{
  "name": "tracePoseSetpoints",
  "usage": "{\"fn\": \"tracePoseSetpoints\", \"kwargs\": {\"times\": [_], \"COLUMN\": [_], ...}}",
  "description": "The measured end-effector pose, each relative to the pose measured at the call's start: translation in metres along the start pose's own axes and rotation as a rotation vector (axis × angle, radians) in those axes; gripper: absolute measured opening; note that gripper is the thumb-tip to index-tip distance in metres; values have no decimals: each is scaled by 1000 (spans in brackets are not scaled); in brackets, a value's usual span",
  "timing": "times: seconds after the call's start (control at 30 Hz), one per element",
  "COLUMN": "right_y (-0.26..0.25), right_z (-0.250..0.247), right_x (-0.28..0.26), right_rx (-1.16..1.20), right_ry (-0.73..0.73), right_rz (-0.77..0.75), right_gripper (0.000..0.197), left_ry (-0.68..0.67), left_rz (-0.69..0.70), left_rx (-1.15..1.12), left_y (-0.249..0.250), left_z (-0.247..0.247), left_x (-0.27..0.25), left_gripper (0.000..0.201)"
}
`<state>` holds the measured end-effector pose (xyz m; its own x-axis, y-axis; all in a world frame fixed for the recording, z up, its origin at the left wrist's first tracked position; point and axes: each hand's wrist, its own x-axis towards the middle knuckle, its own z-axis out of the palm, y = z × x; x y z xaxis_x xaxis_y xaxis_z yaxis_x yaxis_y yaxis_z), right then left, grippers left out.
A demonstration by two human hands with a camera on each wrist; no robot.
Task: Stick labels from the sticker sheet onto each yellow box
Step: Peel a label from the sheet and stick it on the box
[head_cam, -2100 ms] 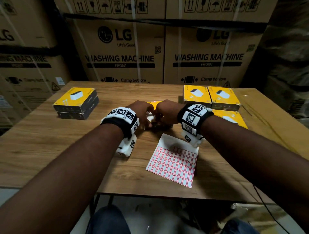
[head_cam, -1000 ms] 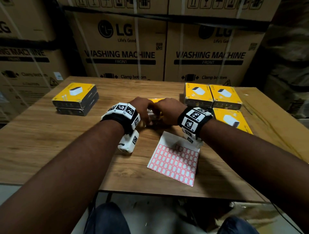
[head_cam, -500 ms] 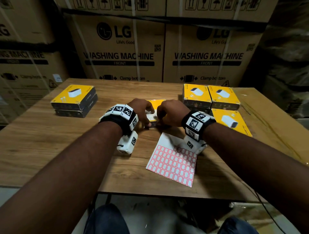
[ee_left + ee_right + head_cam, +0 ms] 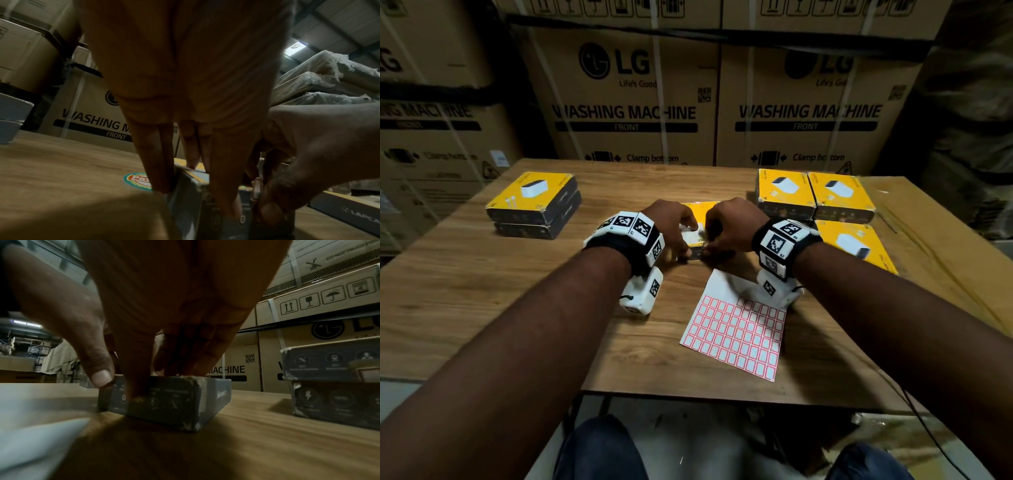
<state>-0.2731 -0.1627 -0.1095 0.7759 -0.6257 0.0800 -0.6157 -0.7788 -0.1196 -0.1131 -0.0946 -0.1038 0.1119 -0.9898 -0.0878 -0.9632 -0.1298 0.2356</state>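
Observation:
A yellow box with dark sides lies flat at the table's middle, and both hands are on its near end. My left hand holds its left corner, fingers down the sides. My right hand pinches the near edge, thumb on top and index finger on the dark front face. A small pale label shows under those fingertips. The sticker sheet, white with red-framed labels, lies just in front of the box, partly under my right wrist.
Two yellow boxes are stacked at the far left. Three more sit at the right. Large washing-machine cartons wall the far side of the wooden table.
Both hands have stayed on the middle box. My right wrist has sunk lower, over the top of the sticker sheet. The fingers have shifted slightly along the near edge.

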Motion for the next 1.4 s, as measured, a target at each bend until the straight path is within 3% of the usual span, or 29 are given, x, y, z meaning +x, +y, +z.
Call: {"fn": "tracePoseSetpoints", "kwargs": {"times": [0.43,0.63,0.87,1.4], "right_y": [12,14,15,20], "right_z": [-7,-3,-3,1], "right_x": [-5,-3,-1,7], "right_rx": [145,171,190,203], "right_ry": [-53,-51,-38,-89], "right_rz": [-3,7,6,28], "right_gripper": [23,20,18,34], "left_ry": [85,17,33,80], "left_rz": [-3,-12,-38,-124], "left_rx": [203,256,161,59], "left_y": [26,25,24,19], "left_z": [17,8,9,0], "left_x": [0,-1,1,23], "left_gripper": [60,61,62,30]}}
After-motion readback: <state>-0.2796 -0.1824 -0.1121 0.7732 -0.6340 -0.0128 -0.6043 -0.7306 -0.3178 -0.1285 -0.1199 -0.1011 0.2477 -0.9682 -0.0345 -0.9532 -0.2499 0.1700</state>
